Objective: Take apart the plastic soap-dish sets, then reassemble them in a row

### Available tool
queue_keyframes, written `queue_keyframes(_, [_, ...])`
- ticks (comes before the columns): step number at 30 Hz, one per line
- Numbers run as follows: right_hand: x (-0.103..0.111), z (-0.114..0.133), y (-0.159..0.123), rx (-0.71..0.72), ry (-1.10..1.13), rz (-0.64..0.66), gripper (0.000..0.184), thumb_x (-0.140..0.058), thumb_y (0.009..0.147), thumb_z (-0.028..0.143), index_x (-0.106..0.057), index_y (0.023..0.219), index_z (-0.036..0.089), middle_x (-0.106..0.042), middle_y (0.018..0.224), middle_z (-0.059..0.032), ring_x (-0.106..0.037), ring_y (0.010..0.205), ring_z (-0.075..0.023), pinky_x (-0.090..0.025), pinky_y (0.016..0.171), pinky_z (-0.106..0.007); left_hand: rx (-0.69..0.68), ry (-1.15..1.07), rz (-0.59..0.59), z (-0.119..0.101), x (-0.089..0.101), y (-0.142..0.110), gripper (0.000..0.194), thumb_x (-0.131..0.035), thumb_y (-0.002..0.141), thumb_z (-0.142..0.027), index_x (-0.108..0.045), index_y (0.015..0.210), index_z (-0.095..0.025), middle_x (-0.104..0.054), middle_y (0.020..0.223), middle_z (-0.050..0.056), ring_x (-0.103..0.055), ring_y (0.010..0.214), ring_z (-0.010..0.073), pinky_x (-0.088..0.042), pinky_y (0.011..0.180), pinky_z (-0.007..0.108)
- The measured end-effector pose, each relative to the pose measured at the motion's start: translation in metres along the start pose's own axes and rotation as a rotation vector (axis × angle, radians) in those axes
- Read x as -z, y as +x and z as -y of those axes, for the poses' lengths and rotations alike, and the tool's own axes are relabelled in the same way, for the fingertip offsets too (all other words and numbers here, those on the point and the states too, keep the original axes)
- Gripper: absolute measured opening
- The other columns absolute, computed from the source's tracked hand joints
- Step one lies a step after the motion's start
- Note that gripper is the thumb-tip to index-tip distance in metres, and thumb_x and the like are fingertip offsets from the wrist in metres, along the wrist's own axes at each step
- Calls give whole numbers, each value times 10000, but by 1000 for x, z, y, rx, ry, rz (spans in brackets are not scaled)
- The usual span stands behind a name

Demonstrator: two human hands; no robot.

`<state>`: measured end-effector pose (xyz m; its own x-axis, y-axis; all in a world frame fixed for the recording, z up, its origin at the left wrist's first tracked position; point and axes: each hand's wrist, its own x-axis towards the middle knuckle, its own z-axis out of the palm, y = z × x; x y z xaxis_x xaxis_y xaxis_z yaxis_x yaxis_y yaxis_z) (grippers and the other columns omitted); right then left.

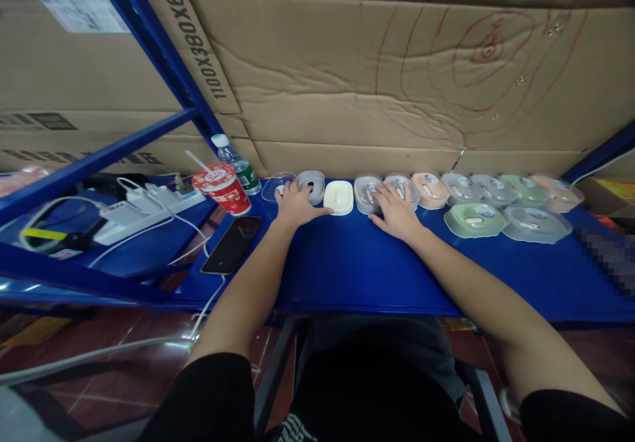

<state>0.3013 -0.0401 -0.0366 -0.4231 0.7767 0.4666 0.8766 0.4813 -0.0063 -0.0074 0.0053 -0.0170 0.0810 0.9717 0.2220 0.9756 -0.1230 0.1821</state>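
Note:
Fingers spread, my left hand (pixel 297 205) reaches over a clear plastic lid (pixel 272 189) and a grey plastic tray (pixel 316 192) with a dark opening. Its thumb points at the lower left edge of a cream square piece (pixel 338 198); whether it touches is unclear. My right hand (pixel 397 214) lies with fingers apart over a grey box with a see-through lid (pixel 366 198) and the similar box beside it (pixel 405 182), partly covering both. Just right of that hand stands a peach box (pixel 429 190).
More lidded boxes, grey, green (pixel 475 221) and peach, line the right of the blue table (pixel 357 270). To the left are a red paper cup (pixel 225 190) with a straw, a water bottle (pixel 241 167), a phone (pixel 232 245) and a power strip (pixel 146 214). Cardboard (pixel 317 65) stands behind.

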Motion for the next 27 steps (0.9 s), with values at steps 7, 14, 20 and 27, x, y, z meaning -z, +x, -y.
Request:
queue_keyframes(7, [5,1,0,43,97,-86,565,-681,961,547,-626,1380,172,-710,1407,-199,-618,1369,-415,-110,1317,-742,6,-30,64,0,-14,6,966,-687,802,-853,-585,1536,-234,-461,1670,217,-375,1548,507,-128,1275,776])
queue_keyframes(14, [7,6,-1,88,72,-36,558,-649,989,567,-663,1416,207,-672,1484,-178,-578,1411,-418,-181,1292,-748,5,-70,17,-2,-18,10,829,-754,814,-773,-658,1427,-222,-562,1579,201,-475,1476,462,-283,1257,688])
queue_keyframes(20, [6,-2,0,112,104,-35,532,-609,1029,553,-689,1417,197,-664,1508,-169,-596,1402,-409,-431,1207,-662,21,-120,4,3,-17,12,682,-792,836,-692,-724,1305,-202,-651,1420,190,-567,1375,418,-411,1193,593])
queue_keyframes(27, [5,-1,0,122,157,-105,492,-574,1055,505,-698,1403,180,-688,1471,-171,-610,1418,-377,-497,1201,-599,64,-157,-1,4,-14,12,636,-826,811,-674,-741,1249,-222,-617,1405,189,-582,1350,406,-471,1144,579])
